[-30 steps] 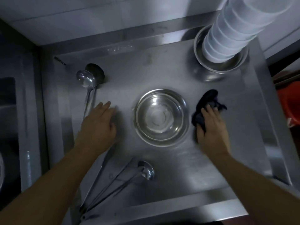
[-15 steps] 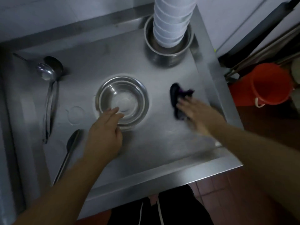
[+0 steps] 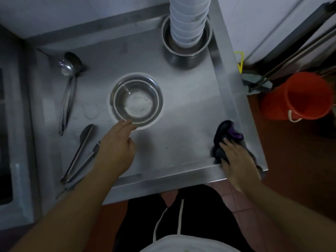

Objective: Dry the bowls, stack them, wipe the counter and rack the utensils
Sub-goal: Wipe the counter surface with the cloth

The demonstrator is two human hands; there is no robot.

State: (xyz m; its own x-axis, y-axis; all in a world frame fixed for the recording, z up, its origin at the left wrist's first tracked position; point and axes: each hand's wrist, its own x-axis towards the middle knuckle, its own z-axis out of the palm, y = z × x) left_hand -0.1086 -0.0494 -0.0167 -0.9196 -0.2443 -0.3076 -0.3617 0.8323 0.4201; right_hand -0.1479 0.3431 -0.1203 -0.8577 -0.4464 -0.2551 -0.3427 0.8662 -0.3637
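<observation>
Two hands are busy on the steel tabletop (image 3: 181,99). Left hand (image 3: 116,150) reaches to the metal bowl (image 3: 136,101) sitting mid-tabletop, fingertips touching its near rim, fingers mostly straight, no real grip on it. Right hand (image 3: 236,160) presses a dark cloth (image 3: 224,137) flat at the near right corner. White bowls (image 3: 189,20) are stacked in a metal pot (image 3: 185,50) at the back. Ladles (image 3: 69,84) and tongs (image 3: 81,153) lie on the left.

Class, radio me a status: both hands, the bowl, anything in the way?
Left hand touching steel bowl rim. Right hand pressing dark cloth at counter corner. Ladles lie left, clear of wiping.
</observation>
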